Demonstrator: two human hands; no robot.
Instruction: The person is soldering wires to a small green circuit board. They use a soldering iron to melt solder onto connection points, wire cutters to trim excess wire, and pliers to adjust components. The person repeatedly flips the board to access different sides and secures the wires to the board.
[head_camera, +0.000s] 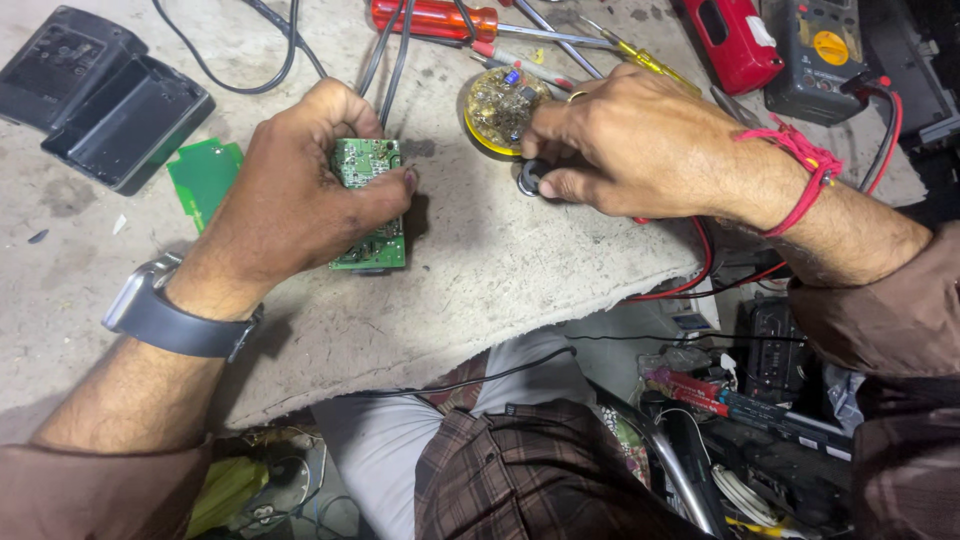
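Left hand: I am pressing my left hand (300, 190) down on a small green circuit board (368, 205), thumb across its right edge and fingers curled over its top, so it is clamped against the bench.
Right hand: I am closing my right hand (630, 140) around a small dark round part (533, 178), pinching it just beside the board's upper right.
Hidden: my left hand is covering most of the board's left half; my right fingers are hiding nearly all of the round part, so I cannot tell what it is.
Hard to make out: the yellow dish (503, 105) behind my right fingers is holding a glossy mass with bits in it; its contents are unclear.
Cut off: the red-handled screwdriver (440, 18), the red tool (735, 40) and the dark meter (825, 55) are running past the top edge.
Wires: black cables (385, 50) are disappearing under my left hand; red leads (700, 270) are trailing under my right wrist.
Surface: I am working on a worn, stained grey bench (480, 260) with a ragged front edge, a black plastic case (100, 95) and a second green board (205, 175) lying on the left.
Room: below the bench, my lap and a clutter of tools are showing.
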